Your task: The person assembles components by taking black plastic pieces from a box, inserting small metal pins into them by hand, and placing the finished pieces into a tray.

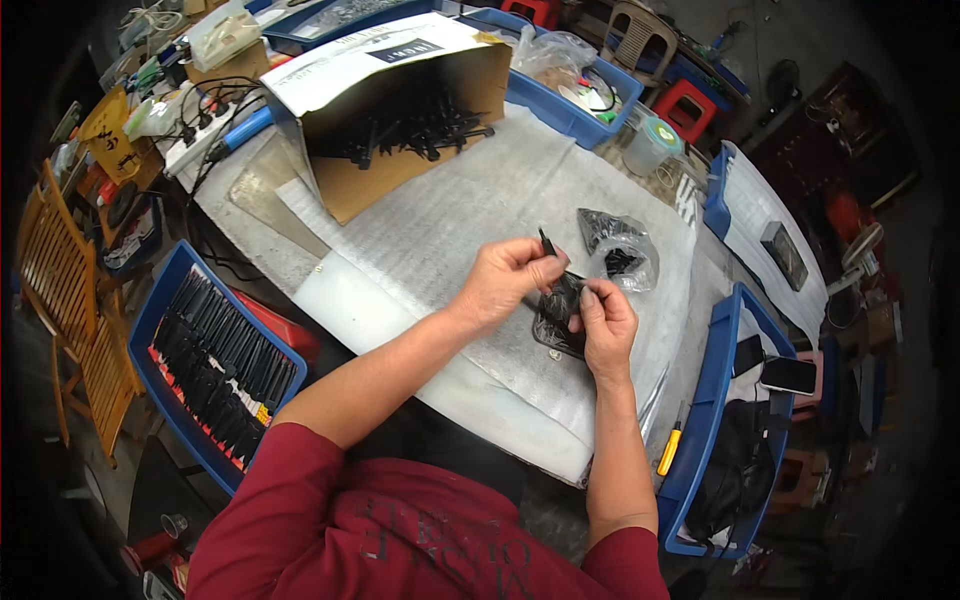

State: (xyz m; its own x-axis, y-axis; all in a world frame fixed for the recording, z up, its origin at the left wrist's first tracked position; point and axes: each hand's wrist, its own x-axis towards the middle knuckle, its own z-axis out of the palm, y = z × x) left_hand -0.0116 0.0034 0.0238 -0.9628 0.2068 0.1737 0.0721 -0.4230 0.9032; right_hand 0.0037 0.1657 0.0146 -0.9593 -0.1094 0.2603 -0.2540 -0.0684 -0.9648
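Observation:
Over the middle of the table, my left hand [512, 280] is closed in a pinch round a slim black part [546, 241], whose tip sticks up above the fingers. Close beside it, my right hand [606, 322] has thumb and fingers pressed together; whatever they grip is too small to make out. Under and between the hands lies a dark shallow container [560, 338], partly hidden by them, its contents unclear. Just beyond the right hand rests an opened clear plastic bag [640, 262] with small black pieces in it.
A cardboard box [345, 195] on its side holds many black parts at the back left. Blue bins stand at left [150, 330], right [700, 480] and back [570, 120]. A yellow-handled screwdriver [670, 450] lies near the right edge. A lidded plastic tub [652, 146] stands at the back.

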